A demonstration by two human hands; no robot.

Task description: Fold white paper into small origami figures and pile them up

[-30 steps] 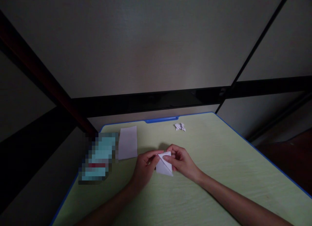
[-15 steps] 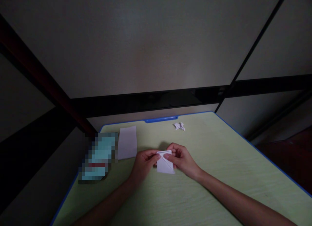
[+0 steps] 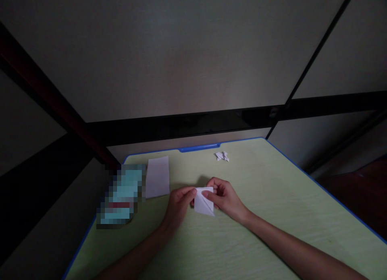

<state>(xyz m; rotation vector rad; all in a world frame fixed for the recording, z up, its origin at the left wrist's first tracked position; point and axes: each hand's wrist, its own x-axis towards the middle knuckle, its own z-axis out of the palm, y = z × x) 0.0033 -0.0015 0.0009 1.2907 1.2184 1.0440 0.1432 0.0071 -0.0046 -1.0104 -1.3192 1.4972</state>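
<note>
Between my two hands is a small folded white paper (image 3: 203, 204), roughly square, with a diagonal fold edge across its front. My left hand (image 3: 180, 201) pinches its upper left corner between thumb and fingers. On the other side, my right hand (image 3: 224, 195) grips the right edge, its thumb lying flat over the front near the top. The fingers behind the paper are partly hidden. A loose flap shows along the diagonal. The paper is held just above the light green tabletop (image 3: 266, 239).
A flat white sheet (image 3: 157, 177) lies left of my hands, beside a blurred-out light blue object (image 3: 125, 191). Towards the back lies a small folded white paper figure (image 3: 222, 156). A blue tray-like strip (image 3: 199, 148) sits at the table's far edge, close to a panelled wall (image 3: 181, 62).
My left thumb has shifted slightly up and left to the paper's corner. The diagonal flap stands a little more open. My right hand has hardly moved.
</note>
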